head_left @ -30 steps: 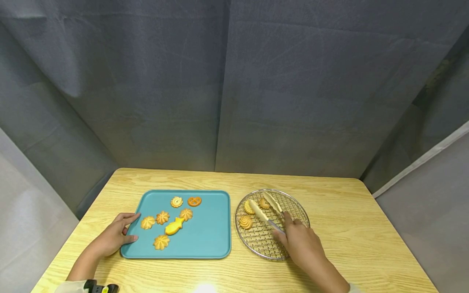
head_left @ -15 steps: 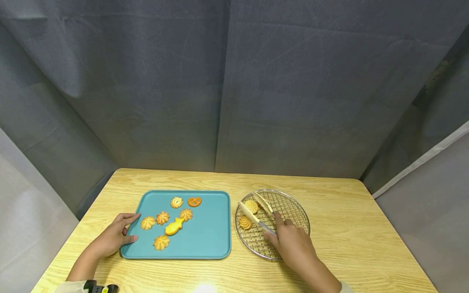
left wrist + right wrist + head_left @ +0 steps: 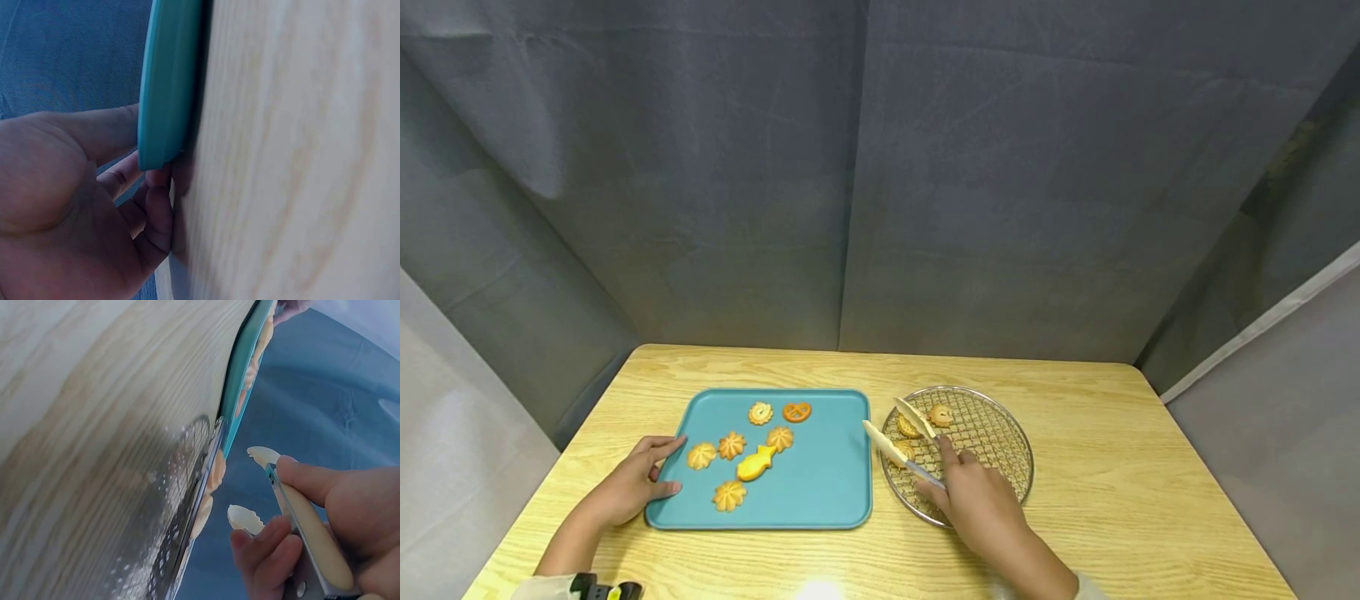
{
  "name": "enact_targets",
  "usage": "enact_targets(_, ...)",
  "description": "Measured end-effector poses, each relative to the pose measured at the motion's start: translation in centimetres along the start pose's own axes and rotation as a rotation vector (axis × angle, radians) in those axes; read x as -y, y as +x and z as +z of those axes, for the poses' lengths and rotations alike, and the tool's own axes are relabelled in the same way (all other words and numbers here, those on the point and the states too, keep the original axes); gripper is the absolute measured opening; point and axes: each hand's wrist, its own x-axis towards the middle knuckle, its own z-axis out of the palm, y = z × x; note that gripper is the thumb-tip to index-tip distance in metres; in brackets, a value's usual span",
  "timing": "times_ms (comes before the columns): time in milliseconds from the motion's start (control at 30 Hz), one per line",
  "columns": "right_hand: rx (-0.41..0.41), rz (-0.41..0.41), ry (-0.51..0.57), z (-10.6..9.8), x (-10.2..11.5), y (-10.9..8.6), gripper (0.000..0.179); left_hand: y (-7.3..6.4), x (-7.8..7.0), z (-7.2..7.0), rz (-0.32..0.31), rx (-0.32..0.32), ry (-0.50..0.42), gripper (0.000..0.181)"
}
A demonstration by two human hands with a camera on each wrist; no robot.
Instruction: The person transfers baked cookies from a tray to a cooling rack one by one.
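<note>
My left hand (image 3: 628, 483) holds the blue-green tray (image 3: 827, 500) at its left edge. In the left wrist view the thumb lies over the rim, with curled fingers below it. Several cookies, a yellow fish-shaped biscuit (image 3: 754, 463) and a small pretzel (image 3: 797, 412) lie on the tray. My right hand (image 3: 981, 504) grips the tongs (image 3: 887, 443), their tips spread apart with nothing between them. One tip reaches to the tray's right edge in the head view; the other is above the yellow round cookie (image 3: 907, 427). The tongs partly cover a swirl cookie (image 3: 904, 455).
A round wire rack (image 3: 1000, 475) stands right of the tray, with a narrow gap between them. A brown cookie (image 3: 940, 416) lies near its back edge. The wooden table (image 3: 1120, 475) bears both. Grey curtains (image 3: 1000, 183) hang behind and at the sides.
My right hand has moved left with the tongs, from around the brown cookie at the rack's back to the rack's left edge. The left hand stays on the tray.
</note>
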Motion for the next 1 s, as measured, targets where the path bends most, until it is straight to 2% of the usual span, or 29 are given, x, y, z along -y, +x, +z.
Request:
enact_targets(433, -0.018, -0.058, -0.035, 1.0, 2.2, -0.1, 0.075, 0.0, 0.1, 0.0, 0.009, 0.001, 0.001, 0.079)
enact_targets(767, 0.033, -0.097, 0.003, 1.4, 3.3, -0.2, 0.076, -0.1, -0.2, 0.0, 0.008, 0.0, -0.002, 0.078)
enact_targets(1000, 0.035, -0.124, 0.0, 1.7, 4.1, -0.2, 0.077, -0.1, -0.2, -0.1, 0.01, 0.003, 0.006, 0.079)
